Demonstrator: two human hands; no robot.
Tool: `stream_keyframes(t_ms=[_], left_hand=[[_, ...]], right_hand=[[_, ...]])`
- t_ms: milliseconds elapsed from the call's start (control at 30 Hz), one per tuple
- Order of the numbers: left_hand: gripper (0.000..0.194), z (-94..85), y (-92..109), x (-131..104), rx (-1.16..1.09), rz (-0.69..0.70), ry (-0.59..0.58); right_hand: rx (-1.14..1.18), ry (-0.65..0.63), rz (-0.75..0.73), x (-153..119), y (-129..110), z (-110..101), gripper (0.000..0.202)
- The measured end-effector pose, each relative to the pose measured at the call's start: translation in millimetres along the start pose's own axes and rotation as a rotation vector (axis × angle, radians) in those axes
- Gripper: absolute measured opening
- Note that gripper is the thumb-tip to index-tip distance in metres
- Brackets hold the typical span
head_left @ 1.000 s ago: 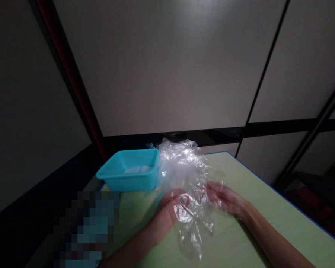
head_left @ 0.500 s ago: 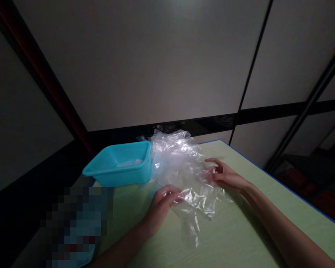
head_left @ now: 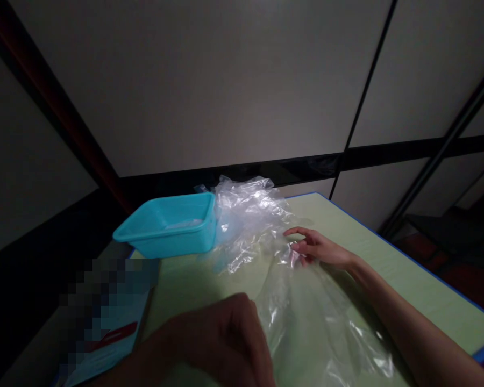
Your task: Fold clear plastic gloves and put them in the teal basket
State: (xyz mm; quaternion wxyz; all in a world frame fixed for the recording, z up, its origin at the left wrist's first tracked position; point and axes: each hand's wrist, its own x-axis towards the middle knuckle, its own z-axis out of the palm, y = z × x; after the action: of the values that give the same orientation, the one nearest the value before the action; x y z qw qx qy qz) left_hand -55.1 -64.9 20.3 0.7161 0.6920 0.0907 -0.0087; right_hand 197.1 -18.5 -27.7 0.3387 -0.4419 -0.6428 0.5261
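Note:
A clear plastic bag (head_left: 306,317) is stretched out over the green tabletop between my two hands. My right hand (head_left: 312,248) pinches its far end between thumb and fingers, the index finger reaching out straight. Close to me, my left hand (head_left: 229,338) is curled, slightly blurred, at the bag's near left edge; its fingertips point down and are partly cut off by the frame. Just beyond the right hand, a heap of crumpled clear plastic bags (head_left: 250,207) lies against the side of a turquoise plastic basin (head_left: 173,244).
The green table (head_left: 391,252) has a blue edge and stands near pale cabinet panels (head_left: 234,91) with a black strip. Something pale blue with a red label (head_left: 115,334), partly pixelated, lies at the left. Something white sits inside the basin.
My left hand has drawn back towards me, and one bag has come away from the heap, spreading out. The right hand has shifted slightly left, keeping hold of the plastic.

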Motion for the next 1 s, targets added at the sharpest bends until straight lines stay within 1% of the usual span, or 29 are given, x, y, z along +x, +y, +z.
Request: stream_keyframes(t_ms=[33,100,133,167,233,267,300,333,367,400,500,533,567,600,633,667,700,733,767,800,833,867,900,933,1000], left_hand=[[0.051,3.9,-0.7,3.1,0.015,0.023,0.161],[0.032,13.7,-11.2,12.9,0.234,0.069,0.593],[0.033,18.8,-19.3,18.2,0.346,0.071,0.724],[0.036,23.4,-27.6,23.0,0.462,0.013,0.755],[0.05,30.0,-41.2,29.1,0.661,-0.15,0.673],[0.055,31.8,-45.3,30.2,0.759,-0.206,0.607],[0.059,32.7,-47.6,30.2,0.856,-0.23,0.545],[0.061,32.9,-48.4,29.6,0.95,-0.23,0.497],[0.061,32.7,-48.2,28.5,1.039,-0.217,0.457],[0.06,32.1,-47.6,27.3,1.116,-0.204,0.427],[0.057,30.6,-46.1,24.6,1.241,-0.198,0.37],[0.057,30.3,-46.0,24.2,1.262,-0.198,0.36],[0.057,30.1,-45.9,23.9,1.279,-0.199,0.351],[0.057,30.0,-45.7,23.7,1.291,-0.202,0.345],[0.058,29.8,-45.2,23.5,1.298,-0.204,0.339],[0.058,29.7,-44.4,23.3,1.302,-0.205,0.334],[0.059,29.5,-43.2,23.2,1.303,-0.202,0.33],[0.059,29.4,-41.8,23.2,1.301,-0.197,0.33],[0.058,29.3,-40.2,23.4,1.295,-0.192,0.332],[0.056,29.1,-38.7,23.6,1.282,-0.196,0.336],[0.054,29.0,-37.4,24.0,1.261,-0.213,0.337],[0.051,28.8,-36.6,24.5,1.237,-0.239,0.336],[0.046,28.5,-36.2,25.0,1.212,-0.265,0.336],[0.043,28.1,-36.3,25.3,1.189,-0.279,0.335],[0.039,27.3,-37.5,25.6,1.158,-0.264,0.343]], right_hand=[[-0.006,-0.004,0.005,0.1,-0.8,1.8,0.042],[-0.008,-0.006,0.021,0.5,-0.8,4.3,0.041],[-0.007,-0.019,0.019,0.7,-0.1,5.1,0.042],[-0.011,-0.046,0.006,0.6,0.8,5.8,0.046],[-0.064,-0.125,-0.047,0.1,2.9,7.1,0.062],[-0.122,-0.15,-0.082,-0.4,3.9,7.5,0.068],[-0.199,-0.146,-0.114,-0.9,4.9,7.2,0.069],[-0.296,-0.109,-0.137,-1.4,5.9,6.0,0.066],[-0.405,-0.042,-0.148,-1.8,6.9,3.6,0.062],[-0.518,0.057,-0.146,-2.3,7.9,-0.2,0.058],[-0.794,0.447,-0.089,-3.5,9.4,-16.3,0.05],[-0.829,0.572,-0.085,-4.0,8.4,-20.8,0.046],[-0.816,0.668,-0.103,-4.5,6.3,-23.1,0.04],[-0.754,0.714,-0.142,-5.1,3.0,-22.6,0.032],[-0.654,0.694,-0.192,-5.8,-1.3,-18.7,0.025],[-0.533,0.615,-0.244,-6.6,-6.4,-11.3,0.018],[-0.403,0.483,-0.285,-7.7,-11.8,-0.8,0.014],[-0.299,0.29,-0.309,-9.0,-16.8,12.1,0.014],[-0.227,0.111,-0.326,-10.4,-20.9,26.3,0.015],[-0.18,-0.018,-0.359,-11.9,-23.6,40.6,0.018],[-0.176,-0.125,-0.369,-13.2,-24.8,53.8,0.023],[-0.217,-0.186,-0.384,-14.2,-24.3,65.0,0.029],[-0.311,-0.26,-0.413,-14.6,-22.4,73.4,0.036],[-0.409,-0.296,-0.441,-14.4,-19.5,78.8,0.041],[-0.589,-0.332,-0.488,-12.2,-12.1,81.2,0.047]])
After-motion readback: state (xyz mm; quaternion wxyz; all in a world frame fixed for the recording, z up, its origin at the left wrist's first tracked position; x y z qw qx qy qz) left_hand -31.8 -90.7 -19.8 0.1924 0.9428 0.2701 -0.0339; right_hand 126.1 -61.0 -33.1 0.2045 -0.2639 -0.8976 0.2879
